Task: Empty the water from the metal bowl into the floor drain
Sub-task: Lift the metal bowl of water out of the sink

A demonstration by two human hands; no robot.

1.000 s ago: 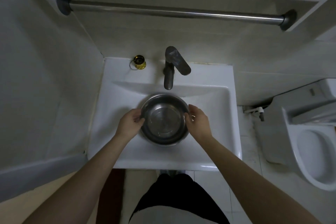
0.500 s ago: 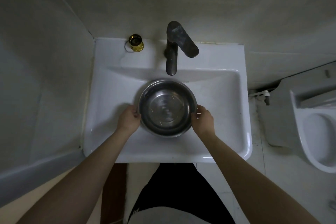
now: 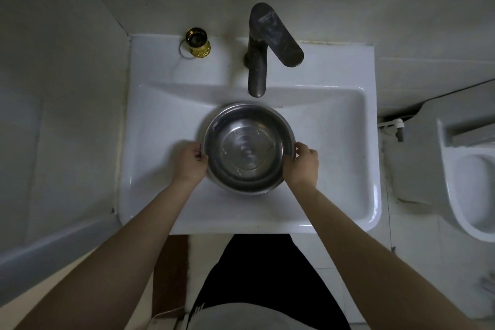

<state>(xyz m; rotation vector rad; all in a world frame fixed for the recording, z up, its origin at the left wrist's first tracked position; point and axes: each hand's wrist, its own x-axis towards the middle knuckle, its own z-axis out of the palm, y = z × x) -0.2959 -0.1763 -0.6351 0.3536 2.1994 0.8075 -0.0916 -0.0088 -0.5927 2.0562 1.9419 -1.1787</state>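
- We hold a round, shiny stainless-steel bowl (image 3: 246,147) with both hands, over the basin of a white rectangular ceramic sink (image 3: 160,195).
- The bowl sits level, mouth up, just in front of the spout of a dark metal single-lever faucet (image 3: 258,61). We cannot tell whether its base touches the basin or hangs just clear of it.
- Our left grip (image 3: 190,163) pinches the bowl's left rim, fingers curled against the outer wall.
- Our right grip (image 3: 304,166) pinches the right rim in the same way, thumb at the edge.
- Faint rings glint on the bowl's bottom. We cannot tell how much water lies there.
- A small gold-coloured metal cup-shaped fitting (image 3: 198,41) stands on the sink's back ledge, left of the faucet.
- A white ceramic toilet (image 3: 468,182) stands to the right, well apart from the sink.
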